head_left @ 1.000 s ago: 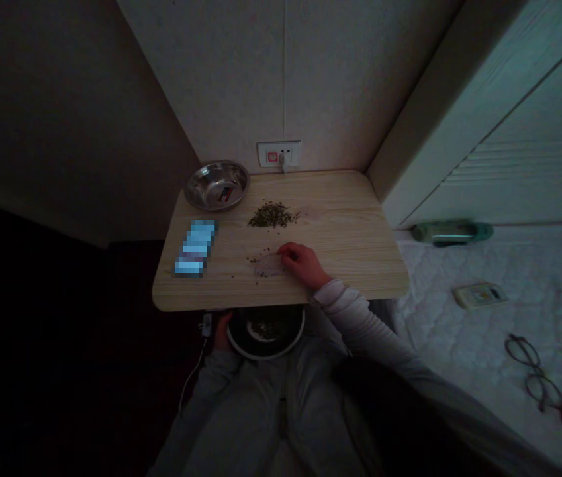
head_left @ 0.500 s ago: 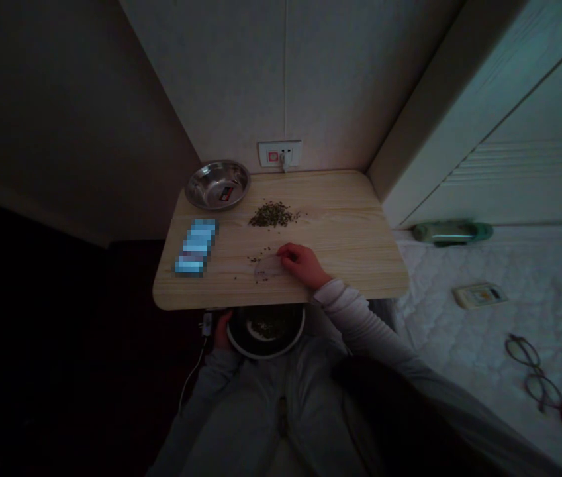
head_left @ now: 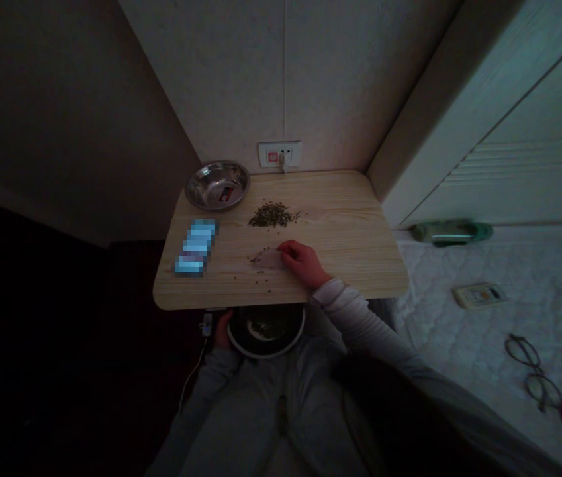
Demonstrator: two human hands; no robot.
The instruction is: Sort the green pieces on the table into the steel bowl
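My right hand (head_left: 303,263) pinches a thin, translucent flat piece (head_left: 269,259), perhaps plastic, just over the wooden table (head_left: 350,232). A few small dark green bits, like seeds or dried leaf, lie scattered around its left edge. Farther back is a larger pile of the same bits (head_left: 273,214). Below the table's front edge, my left hand (head_left: 223,330) grips the left side of a dark bowl (head_left: 265,350) with a pale rim. More bits lie inside that bowl. The left fingers are partly hidden under it.
A steel bowl (head_left: 217,185) stands at the table's back left, with a lit phone (head_left: 196,246) in front. A wall socket (head_left: 279,154) holds a plug. On the white bedding to the right lie a green bottle (head_left: 452,232), a remote control (head_left: 480,295) and glasses (head_left: 533,372).
The flat piece in my right hand has tilted and shifted slightly away from me among the scattered bits. One bit now lies nearer the table's front edge. My left hand and the bowl stay put.
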